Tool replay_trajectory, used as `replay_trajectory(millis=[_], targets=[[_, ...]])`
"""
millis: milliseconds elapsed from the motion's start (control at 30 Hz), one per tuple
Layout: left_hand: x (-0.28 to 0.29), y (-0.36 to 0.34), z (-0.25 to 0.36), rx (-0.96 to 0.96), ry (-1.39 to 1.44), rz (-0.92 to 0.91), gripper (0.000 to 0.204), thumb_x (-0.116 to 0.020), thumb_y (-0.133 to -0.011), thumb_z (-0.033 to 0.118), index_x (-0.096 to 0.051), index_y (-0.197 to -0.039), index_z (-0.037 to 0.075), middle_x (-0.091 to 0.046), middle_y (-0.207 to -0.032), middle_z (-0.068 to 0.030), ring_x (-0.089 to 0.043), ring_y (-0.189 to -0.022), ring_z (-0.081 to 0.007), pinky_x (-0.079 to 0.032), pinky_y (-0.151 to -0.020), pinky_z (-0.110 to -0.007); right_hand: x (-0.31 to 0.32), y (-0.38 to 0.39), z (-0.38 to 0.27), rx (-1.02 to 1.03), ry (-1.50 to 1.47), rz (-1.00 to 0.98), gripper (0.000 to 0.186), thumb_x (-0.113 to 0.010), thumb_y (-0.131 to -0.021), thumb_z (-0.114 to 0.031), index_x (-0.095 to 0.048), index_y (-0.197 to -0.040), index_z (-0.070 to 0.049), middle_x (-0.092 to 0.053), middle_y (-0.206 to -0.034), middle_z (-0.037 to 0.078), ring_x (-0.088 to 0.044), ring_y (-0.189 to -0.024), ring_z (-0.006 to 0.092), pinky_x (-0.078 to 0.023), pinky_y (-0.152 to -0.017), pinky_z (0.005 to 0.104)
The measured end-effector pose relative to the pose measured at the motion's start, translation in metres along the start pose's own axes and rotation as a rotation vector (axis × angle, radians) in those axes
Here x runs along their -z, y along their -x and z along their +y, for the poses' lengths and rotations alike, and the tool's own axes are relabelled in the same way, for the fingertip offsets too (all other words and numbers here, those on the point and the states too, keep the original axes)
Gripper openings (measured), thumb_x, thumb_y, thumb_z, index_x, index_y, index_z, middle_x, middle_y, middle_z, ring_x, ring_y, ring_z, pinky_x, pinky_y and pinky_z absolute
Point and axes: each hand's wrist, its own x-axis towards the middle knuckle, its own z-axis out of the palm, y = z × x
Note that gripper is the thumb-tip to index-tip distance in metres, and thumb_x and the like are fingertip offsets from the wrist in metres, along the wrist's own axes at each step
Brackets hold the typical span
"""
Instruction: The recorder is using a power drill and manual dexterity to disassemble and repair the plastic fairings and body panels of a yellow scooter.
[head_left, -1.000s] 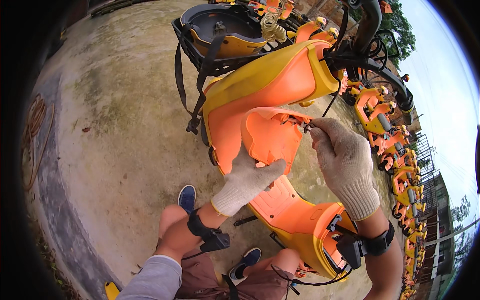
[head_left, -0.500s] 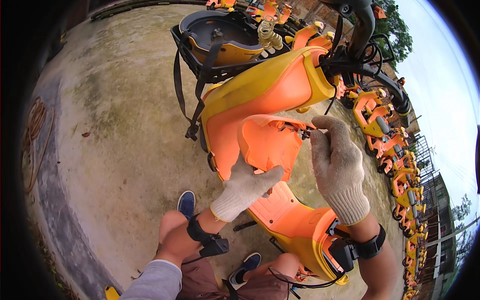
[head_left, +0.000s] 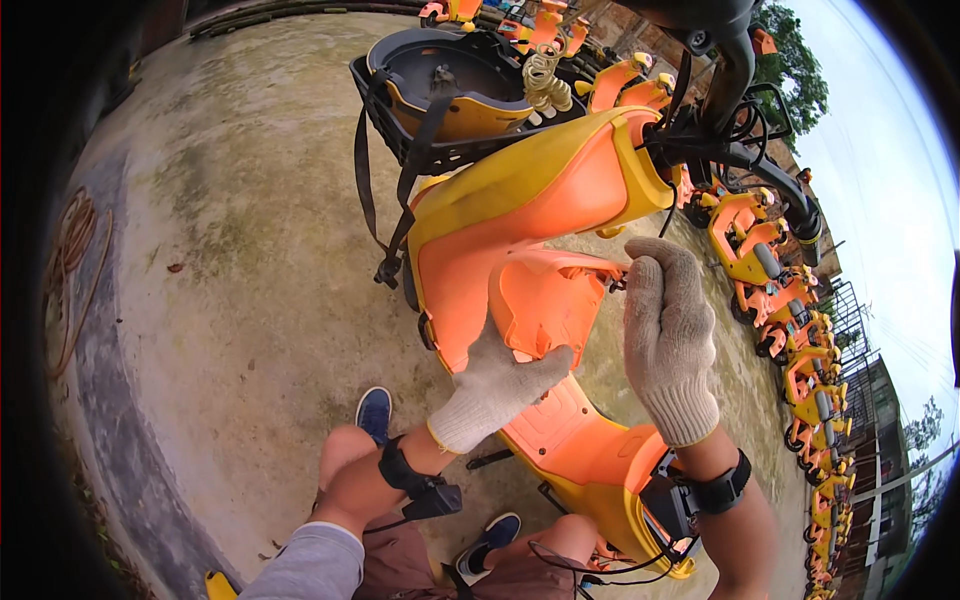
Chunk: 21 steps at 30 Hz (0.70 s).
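Note:
An orange curved plastic cover is held hollow side up above the scooter's footboard. My left hand, in a pale knit glove, grips its near edge with the thumb lying across the front. At the cover's right corner sits a small dark fitting. My gloved right hand is beside that fitting, fingers bent and drawn together; whatever they pinch is hidden. Beneath and around my hands stands the orange and yellow scooter, its footboard showing below the cover.
A helmet with dangling black straps and a coiled cream cord rests in the black front basket. Black handlebars rise at upper right. Parked scooters line the right side. A hose lies on the far-left ground.
The scooter and cover appear slightly lower and farther right in view. My left hand keeps its grip on the cover. The right hand's fingers have turned more upright beside the fitting.

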Motion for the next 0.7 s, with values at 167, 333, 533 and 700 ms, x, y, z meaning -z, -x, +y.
replay_trajectory(millis=[167, 333, 533, 700], targets=[[0.003, 0.002, -0.002, -0.039, 0.028, 0.004, 0.053, -0.073, -0.08, 0.014, -0.045, -0.124, 0.001, -0.064, -0.09, -0.0065, -0.059, -0.056, -0.0081, -0.052, -0.046, -0.022, -0.001, -0.006, -0.02, -0.335, -0.01, -0.093, 0.022, -0.059, -0.097, -0.012, -0.057, -0.118, -0.005, -0.06, -0.064, 0.009, -0.061, -0.055, 0.0198, -0.049, -0.056, 0.0345], [0.003, 0.003, -0.008, -0.154, -0.018, 0.051, 0.043, -0.073, -0.08, 0.014, -0.052, -0.115, 0.001, -0.064, -0.083, -0.0039, -0.06, -0.056, -0.0093, -0.053, -0.047, -0.024, -0.006, 0.003, -0.01, -0.081, -0.031, 0.042, 0.025, -0.064, -0.093, -0.009, -0.059, -0.117, -0.006, -0.059, -0.063, 0.007, -0.06, -0.055, 0.0195, -0.047, -0.056, 0.036], [0.002, 0.003, -0.004, -0.044, 0.061, 0.068, 0.025, -0.071, -0.083, 0.013, -0.06, -0.102, 0.0, -0.064, -0.079, -0.0054, -0.06, -0.055, -0.0111, -0.052, -0.045, -0.027, -0.01, -0.002, 0.019, 0.373, 0.294, 0.014, 0.047, -0.069, -0.071, -0.008, -0.057, -0.116, -0.014, -0.06, -0.085, 0.002, -0.06, -0.081, 0.0247, -0.045, -0.074, 0.0407], [0.016, -0.002, -0.009, -0.113, -0.088, 0.156, 0.04, -0.07, -0.089, 0.02, -0.055, -0.121, 0.002, -0.063, -0.097, -0.0058, -0.062, -0.067, -0.0124, -0.048, -0.046, -0.026, -0.026, -0.003, -0.013, -0.364, -0.256, 0.08, 0.026, -0.061, -0.093, -0.024, -0.051, -0.11, -0.008, -0.067, -0.072, 0.015, -0.067, -0.073, 0.0378, -0.051, -0.072, 0.0478]])
